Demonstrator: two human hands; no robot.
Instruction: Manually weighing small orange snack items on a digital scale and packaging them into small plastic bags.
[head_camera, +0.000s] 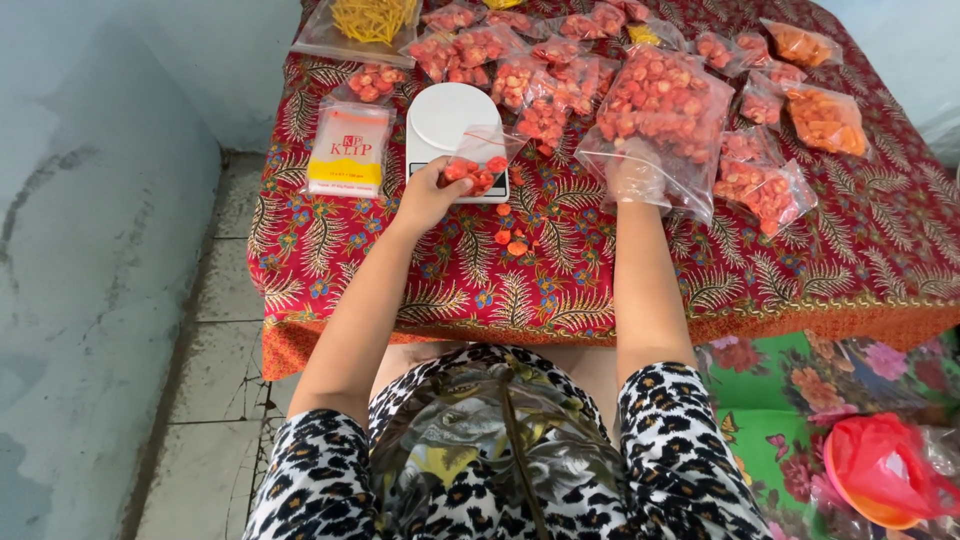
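Left hand (425, 195): fingers curled round a small bag (478, 165) of red pieces, pinching its lower left side.
Small bag: sits on the front edge of the scale (450, 125), mouth up and away from the person, long axis running near-to-far, tilted a bit right.
Right hand (637, 172): in a clear glove, pushed inside the big bag (660, 115) – whether the fingers are spread or closed I can't tell through the plastic.
Big bag: lies on the bench (560, 270) w/ its mouth toward the person and long axis near-to-far; full of red pieces.
Loose pieces (512, 238): a few on the cloth just in front of the scale, between the two arms.
Flat packet (347, 150): yellow and white, just left of the scale.
Filled bags (540, 70): packed close behind and right of the scale, orange ones (825, 115) at far right.
Edges: bench's near edge is by the knees, left edge drops to the tiled floor (215, 400).
Open room: bare cloth along the near strip – esp. front left and front right.
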